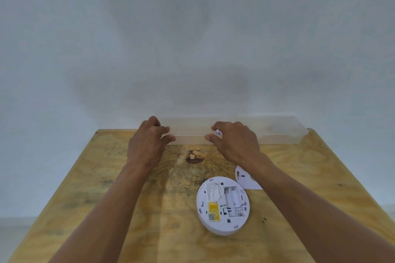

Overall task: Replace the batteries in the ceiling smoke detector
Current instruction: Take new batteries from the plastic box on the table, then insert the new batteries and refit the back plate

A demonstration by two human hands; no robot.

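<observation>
The white round smoke detector (223, 205) lies face down on the plywood table (119, 188), its battery compartment open and showing no batteries. A white mounting plate (245, 178) lies just behind it, partly under my right forearm. My right hand (234, 141) holds a small battery (218, 132) in its curled fingers at the front edge of a clear plastic box (277, 132). My left hand (149, 141) grips the left end of that box with curled fingers.
The clear box stands along the table's far edge against a plain white wall (192, 38). A dark knot stain (194, 156) marks the wood between my hands. Pale floor shows past the table's left and right edges.
</observation>
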